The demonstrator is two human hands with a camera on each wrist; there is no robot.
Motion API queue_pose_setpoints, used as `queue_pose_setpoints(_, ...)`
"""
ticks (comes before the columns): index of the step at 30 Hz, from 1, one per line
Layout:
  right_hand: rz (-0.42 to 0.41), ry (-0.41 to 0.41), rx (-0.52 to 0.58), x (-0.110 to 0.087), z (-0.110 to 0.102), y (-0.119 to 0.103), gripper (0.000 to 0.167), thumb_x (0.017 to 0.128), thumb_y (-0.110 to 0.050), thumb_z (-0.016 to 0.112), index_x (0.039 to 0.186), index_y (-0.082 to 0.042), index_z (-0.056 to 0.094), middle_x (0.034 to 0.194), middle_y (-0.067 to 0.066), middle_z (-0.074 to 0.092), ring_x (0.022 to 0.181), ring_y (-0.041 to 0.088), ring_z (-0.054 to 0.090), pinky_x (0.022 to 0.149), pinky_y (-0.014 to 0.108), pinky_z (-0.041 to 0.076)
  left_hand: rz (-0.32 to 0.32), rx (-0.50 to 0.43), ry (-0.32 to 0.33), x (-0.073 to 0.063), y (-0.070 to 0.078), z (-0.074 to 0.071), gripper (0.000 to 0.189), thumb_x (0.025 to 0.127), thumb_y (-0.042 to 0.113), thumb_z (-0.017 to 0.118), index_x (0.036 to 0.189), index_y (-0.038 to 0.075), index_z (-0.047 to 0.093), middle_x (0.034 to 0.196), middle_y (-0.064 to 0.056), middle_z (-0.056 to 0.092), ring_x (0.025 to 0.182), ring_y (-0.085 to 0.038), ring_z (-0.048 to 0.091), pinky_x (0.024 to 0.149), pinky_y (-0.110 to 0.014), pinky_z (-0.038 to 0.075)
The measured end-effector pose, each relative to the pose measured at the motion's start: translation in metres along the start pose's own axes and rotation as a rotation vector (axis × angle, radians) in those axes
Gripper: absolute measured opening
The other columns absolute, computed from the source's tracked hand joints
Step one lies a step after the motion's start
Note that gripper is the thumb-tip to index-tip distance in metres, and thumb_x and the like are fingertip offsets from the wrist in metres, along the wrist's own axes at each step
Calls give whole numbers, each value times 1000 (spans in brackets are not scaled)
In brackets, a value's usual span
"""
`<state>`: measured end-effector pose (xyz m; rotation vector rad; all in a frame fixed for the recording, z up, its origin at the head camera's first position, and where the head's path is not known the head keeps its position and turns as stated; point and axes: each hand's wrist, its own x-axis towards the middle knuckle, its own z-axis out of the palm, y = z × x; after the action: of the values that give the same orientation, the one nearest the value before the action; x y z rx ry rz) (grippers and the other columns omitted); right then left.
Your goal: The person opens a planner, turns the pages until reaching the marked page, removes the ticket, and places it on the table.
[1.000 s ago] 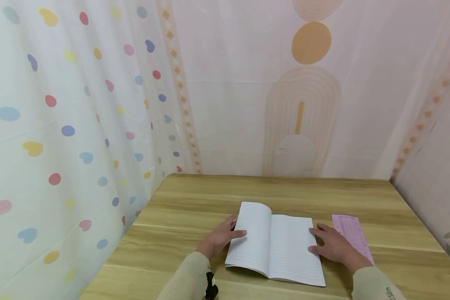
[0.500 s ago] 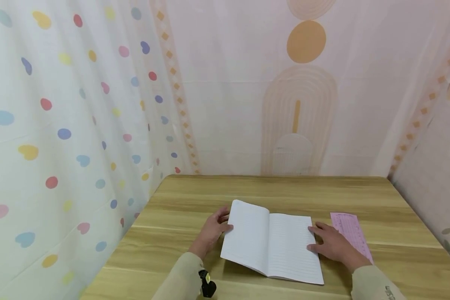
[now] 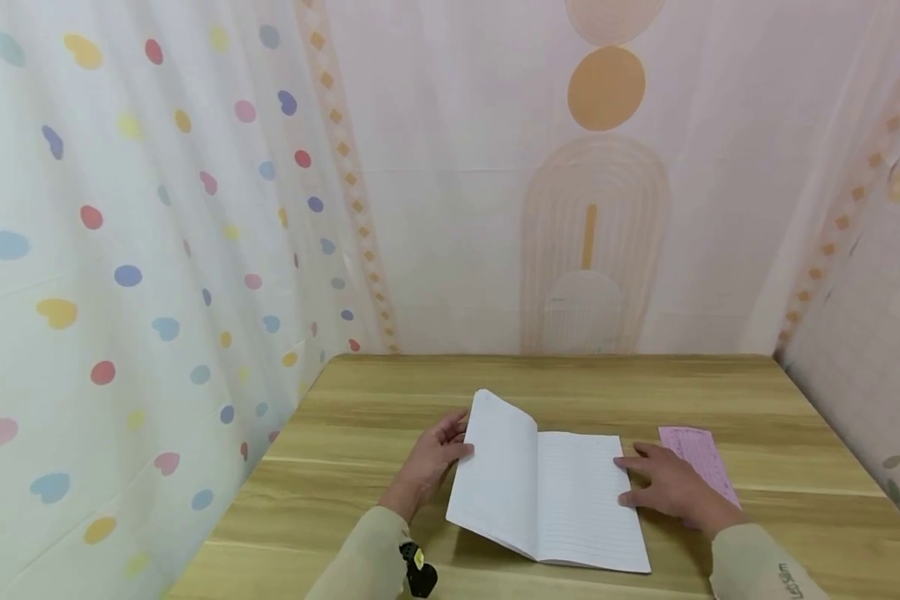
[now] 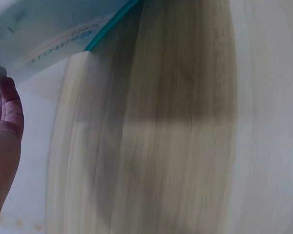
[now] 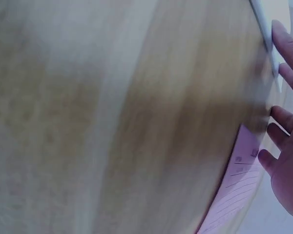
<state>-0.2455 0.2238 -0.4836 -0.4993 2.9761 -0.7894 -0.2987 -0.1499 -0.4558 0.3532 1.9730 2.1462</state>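
A notebook [image 3: 588,500] lies spread on the table, its right page ruled with lines. Its left side [image 3: 495,475] is raised at a slant, and a shadow falls beneath it. My left hand [image 3: 438,457] pinches that side's outer edge, thumb on the page and fingers behind. In the left wrist view, the printed outer cover [image 4: 58,39] with a teal edge shows from below, the left hand [image 4: 7,117] at its border. My right hand [image 3: 663,483] touches the right page's outer edge with thumb and forefinger, fingers spread; in the right wrist view the fingers [image 5: 285,44] are at the notebook's edge.
A pink printed sheet [image 3: 697,454] lies right of the notebook, partly covered by the right hand and wrist. The wood-grain table [image 3: 390,383] ends at a patterned curtain [image 3: 457,250] behind. A dotted curtain [image 3: 142,333] hangs along the left.
The notebook's left side has been raised from a shallow curve to a steeper slant. My left thumb moved from on the page out to its edge. The right hand has stayed nearly in place.
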Motion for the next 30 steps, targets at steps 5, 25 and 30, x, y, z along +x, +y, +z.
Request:
queue_pose_setpoints(5,16,-10,58,-1,-2,5,68,78,-44,81,132,-6,64,143,36,40,130,59,34,103,71,29,-30,-106,-45,2,5,12,49,102,6,48,148,-8,37,139,-18,52,110,-14,59,95,-29,47)
queue_pose_setpoints(25,29,25,131,-2,5,10,62,84,-36,78,130,3,63,145,36,38,132,59,32,104,70,29,-39,1092,-424,1,-24,101,80,84,53,75,152,30,41,161,-5,26,147,-30,22,116,-53,23)
queue_pose_setpoints(30,64,20,134,-1,6,9,61,85,-37,77,130,2,63,146,35,37,133,58,31,106,68,28,-4,1379,-469,0,-34,107,84,79,66,72,152,36,41,161,1,25,147,-24,23,116,-51,23)
